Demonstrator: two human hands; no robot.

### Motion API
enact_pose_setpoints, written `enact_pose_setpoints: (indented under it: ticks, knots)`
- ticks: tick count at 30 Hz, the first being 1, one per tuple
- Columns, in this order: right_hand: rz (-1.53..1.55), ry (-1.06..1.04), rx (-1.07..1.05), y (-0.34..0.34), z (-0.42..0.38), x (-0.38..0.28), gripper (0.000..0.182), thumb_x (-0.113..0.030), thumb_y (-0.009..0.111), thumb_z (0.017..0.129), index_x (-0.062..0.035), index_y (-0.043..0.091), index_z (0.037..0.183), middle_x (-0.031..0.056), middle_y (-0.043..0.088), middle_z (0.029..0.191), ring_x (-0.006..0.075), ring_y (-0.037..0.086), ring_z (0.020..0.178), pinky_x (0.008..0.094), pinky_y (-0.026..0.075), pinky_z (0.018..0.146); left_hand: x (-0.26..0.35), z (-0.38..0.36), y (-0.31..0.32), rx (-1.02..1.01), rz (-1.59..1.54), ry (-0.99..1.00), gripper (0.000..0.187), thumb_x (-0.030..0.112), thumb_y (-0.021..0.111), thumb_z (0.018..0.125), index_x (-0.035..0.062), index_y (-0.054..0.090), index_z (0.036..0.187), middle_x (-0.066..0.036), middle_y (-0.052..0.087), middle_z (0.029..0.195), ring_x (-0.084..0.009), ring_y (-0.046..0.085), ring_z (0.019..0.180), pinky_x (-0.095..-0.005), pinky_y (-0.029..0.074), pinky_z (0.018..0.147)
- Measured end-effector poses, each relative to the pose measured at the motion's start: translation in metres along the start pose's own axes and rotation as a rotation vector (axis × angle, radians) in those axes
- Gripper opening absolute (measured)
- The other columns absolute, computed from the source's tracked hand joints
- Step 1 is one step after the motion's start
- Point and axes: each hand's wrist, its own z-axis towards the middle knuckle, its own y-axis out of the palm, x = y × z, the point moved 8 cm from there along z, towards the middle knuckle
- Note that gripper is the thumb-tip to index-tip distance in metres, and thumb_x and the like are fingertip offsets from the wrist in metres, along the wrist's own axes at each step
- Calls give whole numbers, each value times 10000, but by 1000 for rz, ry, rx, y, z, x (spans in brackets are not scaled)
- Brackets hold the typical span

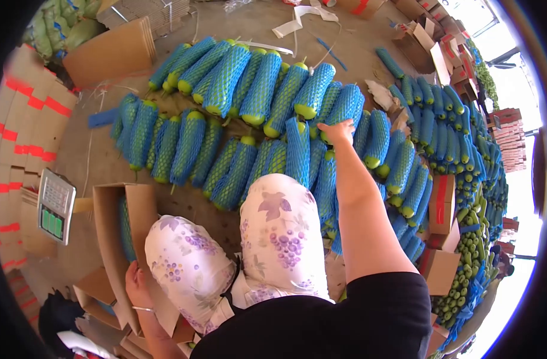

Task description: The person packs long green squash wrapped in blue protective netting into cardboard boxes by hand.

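Note:
My right hand (338, 130) reaches forward over rows of long green gourds in blue foam net sleeves. Its thumb and fingers are apart, touching the lower end of a sleeved gourd (347, 103); the gourd partly hides the fingertips. Just left of the hand, another sleeved gourd (298, 151) stands out from the front row. Down at the left, my left hand (137, 283) is curled at the edge of an open cardboard box (143, 203), beside my knee. Inside that box a sleeved gourd (126, 227) shows in part.
A scale (57, 206) with a green display stands left of the box. Stacked cartons (28, 131) with red tape line the left side. More sleeved gourds (453, 137) and bare green gourds (465, 263) are heaped at the right. A cardboard sheet (112, 54) leans at the back.

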Motion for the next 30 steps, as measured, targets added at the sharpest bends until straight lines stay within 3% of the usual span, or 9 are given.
enact_pose_setpoints:
  ticks: [3, 7, 10, 13, 16, 20, 25, 27, 30]
  knots:
    - [107, -12, -60, 5, 30, 13, 1201, -471, 776, 565, 41, 79, 1398, 241, 334, 1360, 348, 445, 1200, 407, 433, 937, 36, -3, -1, 25, 77, 14, 333, 126, 480, 919, -35, 493, 1209, -123, 542, 1197, -208, 522, 1094, -304, 397, 940]
    - [1226, -70, -644, -21, 20, 18, 270, -277, 633, 799, -130, 562, 1014, 38, 597, 940, 216, 583, 898, 451, 485, 805, 62, -2, -7, 65, 38, 107, 297, 95, 455, 923, -26, 505, 1189, -123, 544, 1191, -214, 519, 1104, -310, 392, 953]
    - [1476, -299, -712, -61, -54, 24, 355, -230, 571, 854, -13, 494, 1124, 102, 597, 993, 232, 589, 910, 407, 482, 848, 120, -7, 5, -6, -277, 258, 313, 150, 437, 946, -35, 499, 1191, -151, 564, 1158, -219, 539, 1078, -340, 401, 956]
    - [1176, -830, -708, -103, -201, -6, 562, -260, 598, 843, 15, 377, 1280, 124, 558, 1145, 228, 547, 1067, 360, 428, 937, 163, -11, 42, -204, -655, 262, 319, 49, 467, 890, -62, 494, 1188, -150, 577, 1142, -225, 563, 1049, -335, 409, 948]
    - [1176, -1159, -1133, -93, -338, -45, 1046, -594, 667, 696, 82, 233, 1366, 200, 357, 1369, 299, 479, 1164, 393, 357, 981, 221, -19, 81, -478, -1096, 356, 936, 552, 641, 742, 0, 248, 1387, -190, 429, 1321, -277, 452, 1188, -407, 370, 969]
    - [938, -1260, -1226, -73, -388, -66, 983, -616, 629, 717, 51, 297, 1357, 225, 394, 1337, 323, 506, 1121, 400, 393, 939, 178, -18, 44, -645, -1409, 81, 891, 541, 640, 737, -13, 296, 1344, -194, 495, 1244, -275, 582, 1012, -417, 485, 876]
    - [1023, -1198, -1064, -67, -374, -64, 672, -397, 593, 842, 72, 398, 1282, 175, 544, 1133, 250, 567, 988, 365, 426, 894, 38, 5, -57, -292, -1020, 3, 839, 376, 693, 737, 19, 271, 1369, -173, 529, 1194, -267, 570, 1031, -398, 473, 869]
    - [947, -1186, -1022, -61, -375, -65, 610, -350, 581, 857, 65, 414, 1272, 167, 554, 1112, 238, 570, 972, 356, 428, 892, 0, 13, -85, 30, -137, 236, 831, 272, 704, 704, 113, 264, 1391, -167, 543, 1105, -270, 567, 1005, -389, 461, 859]
    - [862, -1146, -945, -52, -380, -71, 476, -223, 568, 873, 48, 451, 1247, 150, 575, 1075, 214, 575, 946, 333, 434, 886, -31, 19, -72, -182, 474, 30, 904, 245, 720, 661, 183, 222, 1414, -192, 527, 1105, -350, 533, 1027, -400, 430, 895]
